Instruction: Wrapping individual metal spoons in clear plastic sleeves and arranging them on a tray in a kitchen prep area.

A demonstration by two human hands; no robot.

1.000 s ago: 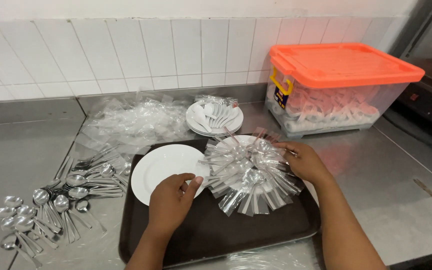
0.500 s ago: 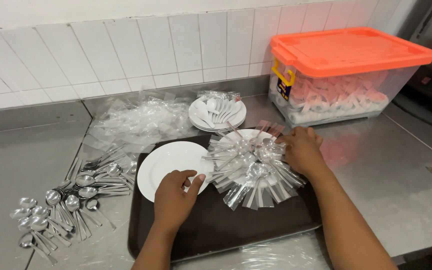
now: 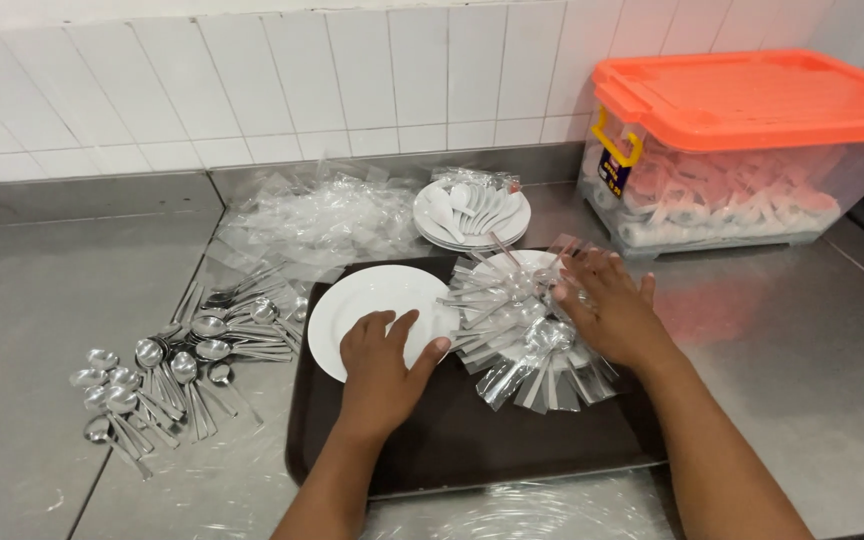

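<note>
We note a stainless steel bench (image 3: pixel 42 300) against a white tiled wall. Directly on it lie a dark brown tray (image 3: pixel 472 440), loose metal spoons (image 3: pixel 167 365) at left, a heap of clear plastic sleeves (image 3: pixel 317 215), stacked white plates (image 3: pixel 472 215), and an orange-lidded clear bin (image 3: pixel 752 150) at right.

Bright, even light; sharp; steel glare.

The storage box (image 3: pixel 752 150) at two o'clock is cut off by the right edge. The plate beneath the wrapped cutlery fan (image 3: pixel 527 325) is mostly hidden. Both forearms leave the frame at six o'clock.
</note>
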